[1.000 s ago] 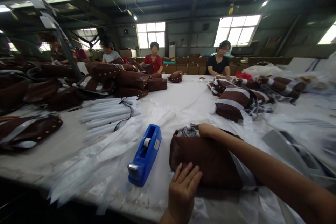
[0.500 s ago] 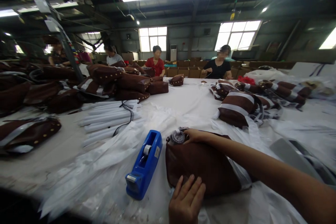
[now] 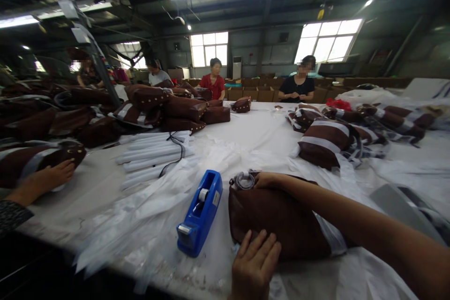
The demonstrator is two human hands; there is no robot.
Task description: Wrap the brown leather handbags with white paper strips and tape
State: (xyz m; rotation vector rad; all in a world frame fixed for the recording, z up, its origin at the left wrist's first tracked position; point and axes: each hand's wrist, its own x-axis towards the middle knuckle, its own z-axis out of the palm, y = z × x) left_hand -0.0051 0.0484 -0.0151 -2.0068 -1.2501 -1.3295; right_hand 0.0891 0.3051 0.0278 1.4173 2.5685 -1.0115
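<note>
A dark brown leather bag [image 3: 270, 218] lies on the table in front of me, with a pale wrap band [image 3: 331, 234] around its right part. My left hand [image 3: 256, 260] rests on its near side, fingers stretched out flat against the leather. From the right, my right arm reaches across the bag, and my right hand [image 3: 265, 181] is at its top edge, the fingers mostly hidden behind it. Beside that hand sits a wrapped grey coil [image 3: 245, 181], perhaps the rolled strap. A blue tape dispenser [image 3: 200, 215] stands just left of the bag.
White rolled sleeves [image 3: 151, 150] lie left of centre. Brown bags [image 3: 183, 108] are heaped behind them, and wrapped bags [image 3: 325, 138] lie at right. A co-worker's hand [image 3: 45, 180] touches another bag [image 3: 35, 159] at far left. Several people work across the table [image 3: 253, 126].
A co-worker's hand has come in at the left onto a wrapped bag. The view has shifted slightly. My right hand has slipped further behind the bag's top edge; my left hand stays on it.
</note>
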